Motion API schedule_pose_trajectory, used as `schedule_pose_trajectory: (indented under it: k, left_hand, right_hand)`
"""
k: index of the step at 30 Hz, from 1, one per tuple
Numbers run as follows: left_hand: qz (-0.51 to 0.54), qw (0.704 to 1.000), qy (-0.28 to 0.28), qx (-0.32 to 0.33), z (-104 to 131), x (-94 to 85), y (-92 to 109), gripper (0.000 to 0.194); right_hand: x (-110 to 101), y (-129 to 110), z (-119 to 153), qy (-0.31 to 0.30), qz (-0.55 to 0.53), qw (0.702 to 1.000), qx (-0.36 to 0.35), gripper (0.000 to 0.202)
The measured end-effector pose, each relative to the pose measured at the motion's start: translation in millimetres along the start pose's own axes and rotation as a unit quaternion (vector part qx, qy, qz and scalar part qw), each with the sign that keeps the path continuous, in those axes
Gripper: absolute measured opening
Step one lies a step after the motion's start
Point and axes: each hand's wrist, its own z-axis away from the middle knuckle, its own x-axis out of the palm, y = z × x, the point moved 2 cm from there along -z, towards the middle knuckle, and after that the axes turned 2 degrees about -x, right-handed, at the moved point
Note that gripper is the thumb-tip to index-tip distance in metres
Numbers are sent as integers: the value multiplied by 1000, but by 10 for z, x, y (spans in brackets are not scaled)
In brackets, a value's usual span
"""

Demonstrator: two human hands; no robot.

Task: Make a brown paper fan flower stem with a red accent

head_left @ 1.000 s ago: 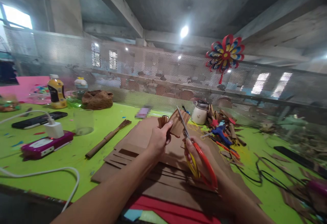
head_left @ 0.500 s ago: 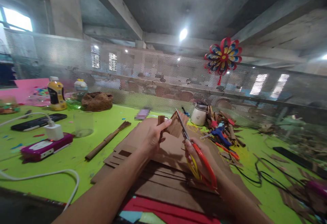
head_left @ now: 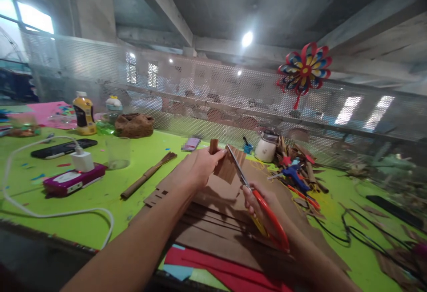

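Green table (head_left: 156, 146) beneath — left hand (head_left: 203, 164) pinches brown cardboard (head_left: 230, 170) between the hands — right hand (head_left: 262, 198) grips scissors (head_left: 240, 173).

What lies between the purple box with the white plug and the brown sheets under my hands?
In the head view, a rolled brown bundle lies between the purple box and the brown sheets, with a clear cup nearer the box.

Nothing is legible; the label (head_left: 89, 114) on the yellow bottle (head_left: 82, 103), frame left, is too small to read.
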Motion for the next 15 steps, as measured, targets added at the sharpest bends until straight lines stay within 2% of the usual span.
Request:
schedule_pose_trajectory:
  k: [4,15]
  left_hand:
    - [56,998,-19,14,-36,10,-54,16]
    - [58,997,26,33,-25,8,-37,15]
  right_hand:
    - [1,51,-2,3,-19,1000,9,35]
    - [16,85,0,12,-42,999,10,33]
